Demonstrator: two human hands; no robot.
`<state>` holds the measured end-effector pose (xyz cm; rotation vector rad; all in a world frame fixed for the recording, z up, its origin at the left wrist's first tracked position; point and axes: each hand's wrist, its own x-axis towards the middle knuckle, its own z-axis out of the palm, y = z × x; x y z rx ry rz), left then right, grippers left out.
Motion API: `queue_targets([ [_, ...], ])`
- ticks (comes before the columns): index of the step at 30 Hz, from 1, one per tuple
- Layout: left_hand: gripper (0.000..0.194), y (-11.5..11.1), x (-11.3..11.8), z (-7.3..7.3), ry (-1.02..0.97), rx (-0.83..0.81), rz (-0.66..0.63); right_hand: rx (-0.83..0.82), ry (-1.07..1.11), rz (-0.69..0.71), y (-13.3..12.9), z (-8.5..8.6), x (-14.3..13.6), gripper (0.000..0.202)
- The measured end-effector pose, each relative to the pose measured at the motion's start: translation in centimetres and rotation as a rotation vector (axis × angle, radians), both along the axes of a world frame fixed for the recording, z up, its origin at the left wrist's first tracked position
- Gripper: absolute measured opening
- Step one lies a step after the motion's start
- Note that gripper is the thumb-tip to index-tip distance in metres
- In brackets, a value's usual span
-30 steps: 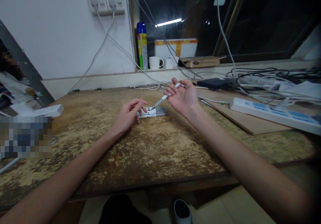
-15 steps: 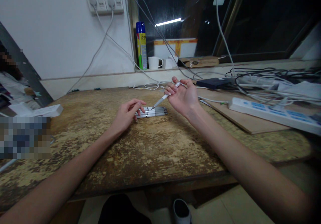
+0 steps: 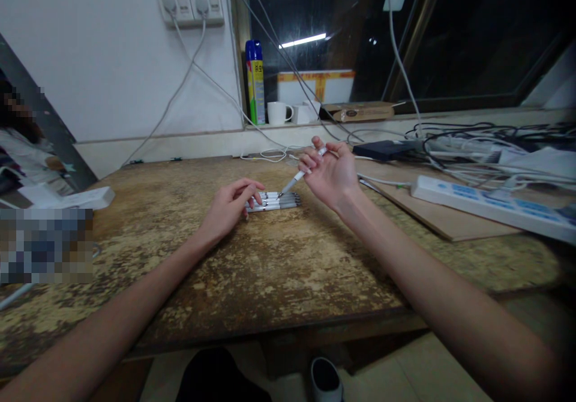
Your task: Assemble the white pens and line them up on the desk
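Centrally, on a worn wooden surface with flaking yellow and brown patches, a row of pens lies side by side, their white barrels to the left and their grey sections to the right. Your right hand is raised just beyond the row's right end, palm turned upward, its grip closed around a single white and grey pen. That pen slants down to the left, its point over or on the row; you cannot tell from this view whether it touches. Your left hand is low at the row's left end, fingers bent and partly covering the barrels. Whether its grip is pinching them or only resting there, you cannot tell.

To your right, a white power strip with blue socket areas lies across a flat brown board. Behind it spreads a tangle of cables, with a flat dark box nearer the middle. Straight ahead, on the ledge below a dark window, stand a blue-capped spray can and a white mug. Higher, to the left, two plugs fill part of the wall sockets.
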<state>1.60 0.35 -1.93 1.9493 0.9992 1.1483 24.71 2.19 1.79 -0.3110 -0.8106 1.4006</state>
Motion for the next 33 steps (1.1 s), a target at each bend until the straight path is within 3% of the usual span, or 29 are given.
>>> queue_targets([
  [33, 0.036, 0.13, 0.06, -0.20, 0.011, -0.005, -0.011, 0.049, -0.037, -0.019, 0.00, 0.25, 0.00, 0.011],
])
